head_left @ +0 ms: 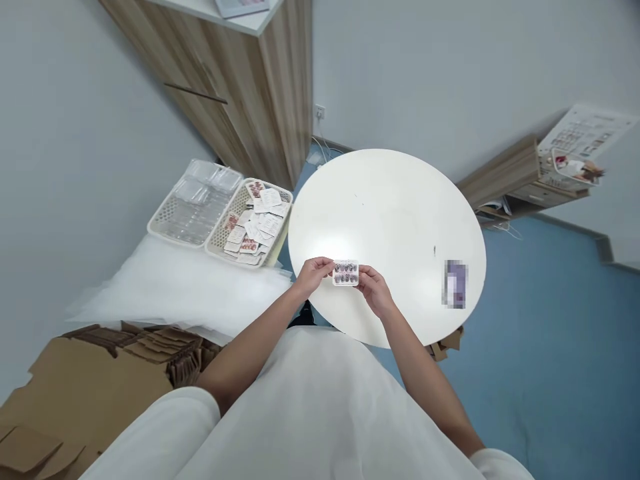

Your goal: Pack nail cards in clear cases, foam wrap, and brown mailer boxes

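Observation:
Over the near part of the round white table (390, 200), a small card of press-on nails (346, 273) is held level between both hands. It is white, with two rows of dark patterned nails on it. My left hand (315, 274) pinches the card's left edge between thumb and fingers. At the opposite edge, my right hand (373, 288) grips it in the same way, with some fingers hidden behind the card.
Left of the table, one white basket (213, 243) holds many nail cards; another basket (160, 230) holds clear plastic cases. White foam sheets (185, 283) lie below them, near flattened cardboard (100, 387). A blurred-out object (455, 285) lies on the table's right.

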`<control>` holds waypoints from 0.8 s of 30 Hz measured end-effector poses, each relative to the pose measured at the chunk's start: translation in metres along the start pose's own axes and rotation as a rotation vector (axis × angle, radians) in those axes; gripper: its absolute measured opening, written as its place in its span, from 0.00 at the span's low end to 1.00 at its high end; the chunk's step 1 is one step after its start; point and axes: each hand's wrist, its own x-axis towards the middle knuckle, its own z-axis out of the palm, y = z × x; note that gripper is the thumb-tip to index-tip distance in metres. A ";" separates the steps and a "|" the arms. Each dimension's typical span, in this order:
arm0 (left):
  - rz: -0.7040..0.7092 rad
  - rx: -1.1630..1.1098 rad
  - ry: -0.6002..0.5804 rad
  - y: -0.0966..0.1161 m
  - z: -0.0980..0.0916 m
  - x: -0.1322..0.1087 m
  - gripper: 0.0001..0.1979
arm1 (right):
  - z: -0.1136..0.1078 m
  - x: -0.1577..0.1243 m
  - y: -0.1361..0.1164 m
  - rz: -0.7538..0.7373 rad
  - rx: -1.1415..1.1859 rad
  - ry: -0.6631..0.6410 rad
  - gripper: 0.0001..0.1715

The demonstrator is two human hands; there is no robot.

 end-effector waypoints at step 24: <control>0.060 0.283 -0.169 -0.048 0.110 -0.022 0.12 | -0.113 -0.077 0.000 -0.094 -0.127 0.092 0.21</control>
